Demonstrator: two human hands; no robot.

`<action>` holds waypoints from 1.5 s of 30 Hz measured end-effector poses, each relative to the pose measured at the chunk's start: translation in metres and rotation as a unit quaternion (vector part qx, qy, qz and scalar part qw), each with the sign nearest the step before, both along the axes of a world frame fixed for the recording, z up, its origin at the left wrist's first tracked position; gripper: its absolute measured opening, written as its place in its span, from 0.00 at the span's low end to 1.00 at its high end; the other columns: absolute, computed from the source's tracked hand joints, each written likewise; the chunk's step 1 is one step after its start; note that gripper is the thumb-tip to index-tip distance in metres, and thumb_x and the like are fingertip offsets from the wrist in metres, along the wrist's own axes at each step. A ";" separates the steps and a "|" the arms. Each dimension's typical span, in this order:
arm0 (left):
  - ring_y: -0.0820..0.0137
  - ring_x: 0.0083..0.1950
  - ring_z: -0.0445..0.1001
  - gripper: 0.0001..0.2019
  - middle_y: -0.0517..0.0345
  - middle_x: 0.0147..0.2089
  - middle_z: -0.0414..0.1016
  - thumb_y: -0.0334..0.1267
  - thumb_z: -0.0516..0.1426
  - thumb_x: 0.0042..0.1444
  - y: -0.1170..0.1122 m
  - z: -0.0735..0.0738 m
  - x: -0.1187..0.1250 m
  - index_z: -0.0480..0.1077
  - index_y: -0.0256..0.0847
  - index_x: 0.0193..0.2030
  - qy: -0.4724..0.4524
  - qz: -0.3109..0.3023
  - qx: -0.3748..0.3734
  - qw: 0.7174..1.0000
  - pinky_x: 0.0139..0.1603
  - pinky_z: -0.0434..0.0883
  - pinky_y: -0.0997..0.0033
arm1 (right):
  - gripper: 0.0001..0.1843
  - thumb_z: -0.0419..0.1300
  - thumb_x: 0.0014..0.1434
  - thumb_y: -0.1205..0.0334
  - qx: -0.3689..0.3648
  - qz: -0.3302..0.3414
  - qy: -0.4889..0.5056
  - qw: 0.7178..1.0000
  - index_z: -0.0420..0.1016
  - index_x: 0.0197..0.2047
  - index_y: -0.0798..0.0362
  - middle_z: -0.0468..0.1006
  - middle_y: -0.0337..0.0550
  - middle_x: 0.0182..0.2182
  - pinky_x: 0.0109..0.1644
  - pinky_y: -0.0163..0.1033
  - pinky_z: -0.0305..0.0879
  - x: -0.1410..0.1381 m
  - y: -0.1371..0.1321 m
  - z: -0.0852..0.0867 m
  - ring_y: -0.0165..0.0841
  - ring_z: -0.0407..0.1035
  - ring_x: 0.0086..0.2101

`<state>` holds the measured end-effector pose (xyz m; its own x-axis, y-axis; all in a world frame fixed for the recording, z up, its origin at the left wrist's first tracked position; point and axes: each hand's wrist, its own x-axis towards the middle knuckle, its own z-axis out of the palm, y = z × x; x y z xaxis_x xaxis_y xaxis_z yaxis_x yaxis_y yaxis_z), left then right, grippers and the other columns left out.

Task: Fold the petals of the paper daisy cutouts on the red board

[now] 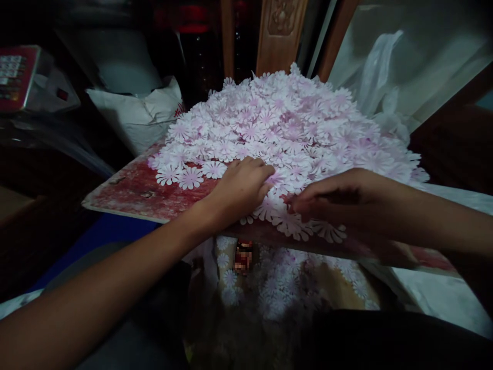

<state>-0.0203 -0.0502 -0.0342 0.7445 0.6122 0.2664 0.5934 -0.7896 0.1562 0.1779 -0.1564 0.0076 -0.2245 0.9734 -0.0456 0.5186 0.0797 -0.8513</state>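
Observation:
A large heap of white flower cutouts with pale purple centres covers much of a worn red board. My left hand rests at the front of the heap, fingers bent and thumb drawn in, at the edge of a purple-centred flower. To its right, my right hand hovers over the board's front edge. Its thumb and fingertips come together, and whatever is between them is too dark to make out. Loose flowers lie just below its fingertips, overlapping the board's edge.
More flower cutouts lie lower down, beneath the board. A white sack stands behind the board on the left, near a device with a keypad. Clear plastic bags hang at the right. Carved wooden panels rise behind the heap.

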 end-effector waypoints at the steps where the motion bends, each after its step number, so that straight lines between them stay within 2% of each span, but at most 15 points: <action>1: 0.59 0.49 0.71 0.15 0.47 0.45 0.76 0.40 0.49 0.66 0.000 0.002 0.001 0.74 0.36 0.46 -0.004 -0.003 0.013 1.000 0.50 0.65 0.60 | 0.10 0.66 0.57 0.54 -0.001 0.007 -0.010 1.000 0.84 0.39 0.49 0.82 0.41 0.36 0.34 0.32 0.70 -0.003 0.002 0.003 0.34 0.76 0.36; 3: 0.62 0.43 0.71 0.13 0.50 0.39 0.76 0.38 0.49 0.65 -0.002 0.007 0.002 0.74 0.37 0.40 -0.014 -0.008 0.027 1.000 0.43 0.63 0.64 | 0.12 0.64 0.59 0.52 0.016 0.000 -0.010 1.000 0.83 0.42 0.48 0.82 0.42 0.37 0.36 0.32 0.70 -0.006 0.004 0.007 0.34 0.76 0.37; 5: 0.63 0.41 0.71 0.12 0.52 0.38 0.76 0.38 0.49 0.65 -0.003 0.011 0.002 0.73 0.38 0.38 -0.033 -0.007 0.039 0.999 0.39 0.60 0.66 | 0.13 0.65 0.59 0.51 0.047 -0.036 0.014 0.998 0.83 0.42 0.49 0.81 0.42 0.34 0.35 0.32 0.70 -0.010 0.006 0.009 0.32 0.75 0.35; 9: 0.63 0.41 0.70 0.10 0.53 0.38 0.75 0.40 0.51 0.65 -0.005 0.015 -0.001 0.71 0.39 0.40 -0.083 0.006 0.071 0.994 0.37 0.57 0.67 | 0.12 0.65 0.58 0.52 0.084 -0.110 0.038 0.990 0.82 0.39 0.51 0.80 0.43 0.31 0.33 0.33 0.71 -0.015 0.007 0.005 0.32 0.75 0.32; 12: 0.64 0.42 0.70 0.09 0.53 0.39 0.74 0.41 0.53 0.64 -0.005 0.018 -0.005 0.69 0.39 0.39 -0.127 0.007 0.075 0.989 0.38 0.58 0.68 | 0.13 0.66 0.57 0.53 0.125 -0.147 -0.002 0.981 0.81 0.43 0.51 0.80 0.43 0.33 0.30 0.33 0.69 -0.015 0.009 0.000 0.31 0.74 0.30; 18: 0.66 0.41 0.70 0.09 0.55 0.38 0.73 0.41 0.53 0.65 -0.009 0.023 -0.009 0.69 0.40 0.37 -0.186 -0.017 0.047 0.981 0.40 0.60 0.69 | 0.27 0.65 0.57 0.50 0.162 -0.164 -0.076 0.970 0.72 0.59 0.45 0.75 0.46 0.50 0.29 0.35 0.67 -0.012 0.010 -0.012 0.29 0.70 0.29; 21: 0.70 0.35 0.68 0.09 0.58 0.33 0.72 0.36 0.52 0.65 -0.012 0.025 -0.009 0.70 0.39 0.35 -0.191 -0.035 0.034 0.980 0.36 0.57 0.70 | 0.33 0.65 0.57 0.47 0.175 -0.157 -0.110 0.966 0.68 0.64 0.46 0.75 0.48 0.50 0.28 0.35 0.64 -0.011 0.011 -0.017 0.30 0.69 0.30; 23: 0.72 0.33 0.67 0.09 0.59 0.31 0.72 0.35 0.52 0.65 -0.014 0.025 -0.008 0.70 0.39 0.35 -0.197 -0.047 0.021 0.979 0.35 0.56 0.71 | 0.35 0.65 0.57 0.46 0.175 -0.149 -0.117 0.966 0.66 0.65 0.45 0.76 0.47 0.45 0.27 0.34 0.61 -0.013 0.012 -0.019 0.29 0.67 0.29; 25: 0.73 0.31 0.67 0.10 0.60 0.29 0.72 0.38 0.53 0.65 -0.016 0.024 -0.008 0.71 0.39 0.34 -0.211 -0.058 0.005 0.976 0.35 0.56 0.71 | 0.30 0.64 0.58 0.46 0.170 -0.125 -0.118 0.970 0.70 0.61 0.46 0.77 0.43 0.37 0.26 0.33 0.58 -0.016 0.013 -0.019 0.29 0.66 0.27; 28: 0.74 0.29 0.65 0.13 0.61 0.27 0.71 0.44 0.56 0.64 -0.017 0.023 -0.006 0.70 0.39 0.31 -0.244 -0.067 -0.017 0.967 0.34 0.55 0.71 | 0.17 0.62 0.60 0.48 0.183 -0.085 -0.129 0.971 0.77 0.48 0.48 0.76 0.40 0.30 0.27 0.33 0.56 -0.023 0.013 -0.018 0.29 0.66 0.27; 31: 0.75 0.28 0.62 0.16 0.62 0.25 0.69 0.46 0.58 0.62 -0.019 0.025 -0.007 0.69 0.38 0.27 -0.264 -0.075 -0.042 0.961 0.32 0.53 0.71 | 0.12 0.64 0.58 0.50 0.213 -0.110 -0.124 0.963 0.78 0.39 0.49 0.74 0.38 0.26 0.27 0.33 0.56 -0.029 0.013 -0.015 0.27 0.65 0.25; 34: 0.76 0.27 0.59 0.19 0.62 0.22 0.64 0.46 0.57 0.63 -0.021 0.031 -0.008 0.67 0.37 0.24 -0.278 -0.077 -0.067 0.955 0.31 0.52 0.71 | 0.12 0.67 0.55 0.51 0.219 -0.143 -0.084 0.962 0.77 0.34 0.51 0.71 0.37 0.22 0.26 0.33 0.59 -0.033 0.012 -0.012 0.27 0.66 0.24; 38: 0.77 0.25 0.58 0.23 0.62 0.20 0.61 0.47 0.54 0.65 -0.023 0.035 -0.010 0.66 0.36 0.20 -0.293 -0.079 -0.105 0.947 0.29 0.52 0.71 | 0.11 0.68 0.55 0.53 0.213 -0.145 0.005 0.966 0.80 0.37 0.50 0.78 0.40 0.30 0.32 0.34 0.70 -0.037 0.011 -0.008 0.31 0.73 0.30; 42: 0.78 0.22 0.58 0.27 0.63 0.17 0.61 0.50 0.52 0.65 -0.024 0.033 -0.010 0.67 0.36 0.18 -0.278 -0.084 -0.144 0.946 0.26 0.53 0.72 | 0.18 0.70 0.53 0.55 0.184 -0.177 0.098 0.962 0.78 0.46 0.49 0.78 0.39 0.37 0.25 0.29 0.69 -0.040 0.013 -0.007 0.27 0.73 0.28; 45: 0.78 0.21 0.60 0.27 0.62 0.16 0.63 0.50 0.50 0.67 -0.024 0.032 -0.011 0.69 0.37 0.19 -0.273 -0.082 -0.159 0.945 0.25 0.54 0.73 | 0.15 0.70 0.53 0.58 0.180 -0.166 0.120 0.962 0.80 0.44 0.51 0.78 0.39 0.34 0.26 0.27 0.70 -0.040 0.013 -0.006 0.25 0.72 0.27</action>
